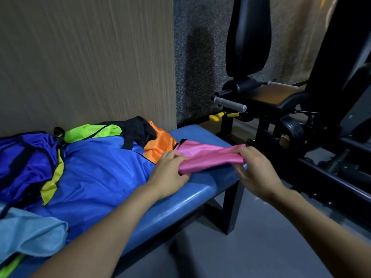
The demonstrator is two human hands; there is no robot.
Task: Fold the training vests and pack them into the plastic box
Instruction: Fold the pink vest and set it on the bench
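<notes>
A pink training vest is bunched between my two hands, just above the right end of a blue padded bench. My left hand grips its left end and my right hand grips its right end. Left of it on the bench lies a heap of other vests: a large blue one, an orange one, a green one, a purple one and a light blue one. No plastic box is in view.
A wood-grain wall panel stands behind the bench. A black gym machine with a grey handle and yellow knobs stands to the right, close to the bench end. Grey floor lies in front.
</notes>
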